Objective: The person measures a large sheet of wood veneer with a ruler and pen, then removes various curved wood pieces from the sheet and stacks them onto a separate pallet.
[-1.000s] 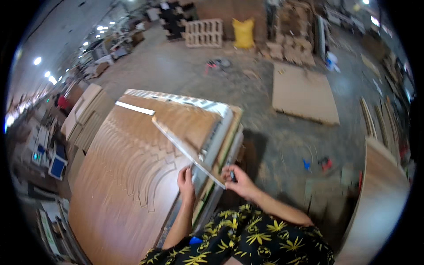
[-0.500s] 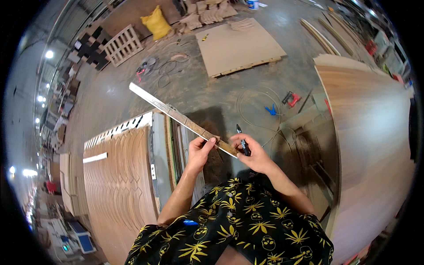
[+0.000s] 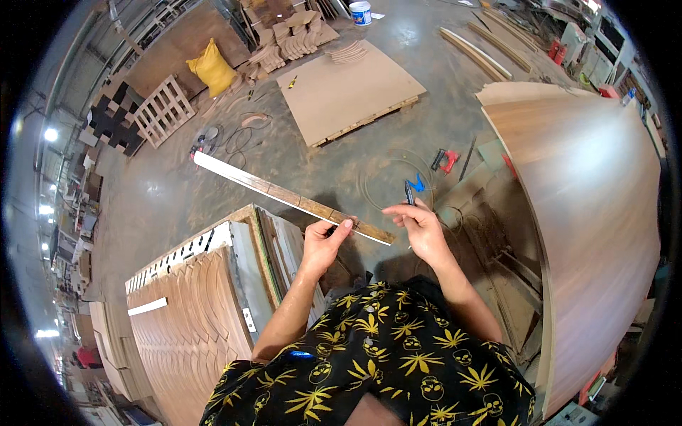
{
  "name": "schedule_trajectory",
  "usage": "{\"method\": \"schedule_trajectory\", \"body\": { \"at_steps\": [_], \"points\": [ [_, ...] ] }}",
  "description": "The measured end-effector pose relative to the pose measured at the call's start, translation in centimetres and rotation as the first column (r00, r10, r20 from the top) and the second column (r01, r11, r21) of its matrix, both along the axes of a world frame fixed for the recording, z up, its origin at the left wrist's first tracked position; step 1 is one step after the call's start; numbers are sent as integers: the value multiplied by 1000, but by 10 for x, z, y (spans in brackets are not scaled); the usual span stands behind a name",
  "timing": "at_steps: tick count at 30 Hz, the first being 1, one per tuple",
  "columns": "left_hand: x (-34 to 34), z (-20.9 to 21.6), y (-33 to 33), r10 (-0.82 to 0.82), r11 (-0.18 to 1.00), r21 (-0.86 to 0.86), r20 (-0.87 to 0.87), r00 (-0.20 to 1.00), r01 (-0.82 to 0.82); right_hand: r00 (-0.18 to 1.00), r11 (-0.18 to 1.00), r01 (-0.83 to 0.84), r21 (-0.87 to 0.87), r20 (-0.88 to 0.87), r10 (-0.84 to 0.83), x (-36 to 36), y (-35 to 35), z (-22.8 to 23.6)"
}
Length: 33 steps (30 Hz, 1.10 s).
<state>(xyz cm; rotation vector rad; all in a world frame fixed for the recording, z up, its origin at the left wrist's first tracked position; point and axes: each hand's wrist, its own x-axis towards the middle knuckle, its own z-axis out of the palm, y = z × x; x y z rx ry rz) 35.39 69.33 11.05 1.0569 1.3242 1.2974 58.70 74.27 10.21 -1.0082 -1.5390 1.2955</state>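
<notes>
A long narrow strip (image 3: 284, 197), brown on its face with dark cross marks and white along its edge, slants from the far left toward me. My left hand (image 3: 325, 247) grips it close to its near end, thumb on top and fingers beneath. Just right of that end, apart from the strip, my right hand (image 3: 426, 233) holds a black marker (image 3: 409, 192) that sticks up between its fingers. Its index finger points left toward the strip. A stack topped by a wavy-grooved wood panel (image 3: 188, 319) stands by my left forearm, with a short white strip (image 3: 148, 306) lying on it.
At right, a large wood-grain panel (image 3: 590, 213) curves past my arm. On the floor ahead lie a blue clamp-like tool (image 3: 417, 184), a red and black power tool (image 3: 448, 160) and a low stack under a flat board (image 3: 348, 92). Farther back are a yellow sack (image 3: 212, 69) and a bucket (image 3: 360, 13).
My right hand has let go of the strip's near end and drawn away to the right, keeping the marker. My left hand still holds the strip. The whole view has shifted.
</notes>
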Motion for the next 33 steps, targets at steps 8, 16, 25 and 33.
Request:
{"method": "schedule_trajectory", "body": {
  "at_steps": [8, 16, 25, 33],
  "points": [
    [-58, -13, -11, 13, 1000, 17, -68, 998, -12, 955, 989, -141, -42, 257, 147, -90, -2, 32],
    [-107, -22, -33, 118, 993, 15, 8, 993, -118, 887, 961, -278, -2, 384, 258, -161, -9, 11],
    [-132, -24, -45, 177, 984, 37, -51, 983, -175, 877, 962, -272, -19, 408, 256, -196, -16, 5],
    [-134, -25, -58, 171, 981, 101, -60, 983, -164, 827, 928, -371, -35, 443, 347, -196, -19, 4]
  ]
}}
